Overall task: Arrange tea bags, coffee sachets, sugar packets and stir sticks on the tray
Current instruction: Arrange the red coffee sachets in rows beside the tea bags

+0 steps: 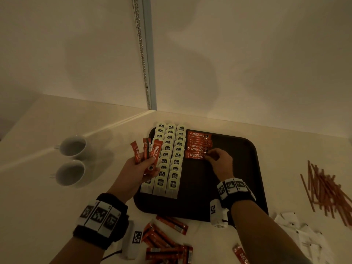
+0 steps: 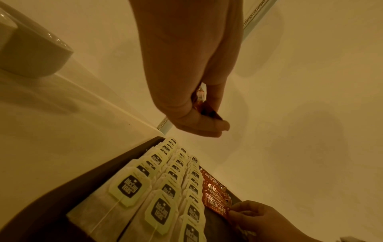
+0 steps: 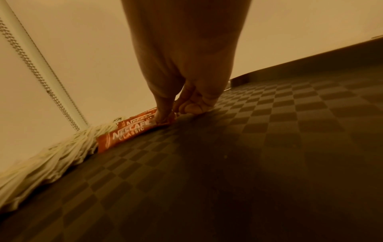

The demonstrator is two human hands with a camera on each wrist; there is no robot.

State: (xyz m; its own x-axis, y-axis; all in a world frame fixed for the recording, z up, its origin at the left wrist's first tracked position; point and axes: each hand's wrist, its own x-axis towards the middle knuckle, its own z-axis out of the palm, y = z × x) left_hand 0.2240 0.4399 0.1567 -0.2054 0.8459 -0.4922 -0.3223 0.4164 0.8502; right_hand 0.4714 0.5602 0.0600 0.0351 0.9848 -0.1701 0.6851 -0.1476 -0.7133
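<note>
Laying coffee sachets in a stack: I'm pinching the end of the newest sachet (image 1: 195, 155) with my right hand (image 1: 221, 162), thumb and fingertips curled on it, pressing it flat on the tray (image 1: 238, 187) so it overlaps the sachets just beyond my fingers. Rows of tea bags (image 1: 169, 159) are lying just left of that hand, filling the tray's left side. My left hand (image 1: 141, 168) is hovering over the tea bags, fingers curled round a fan of spare sachets (image 1: 150, 151), probably as stock for feeding the right. Loose sachets (image 1: 165, 242), sugar packets (image 1: 304, 231) and stir sticks (image 1: 323, 191) are waiting off the tray; the sugar and sticks are not started.
</note>
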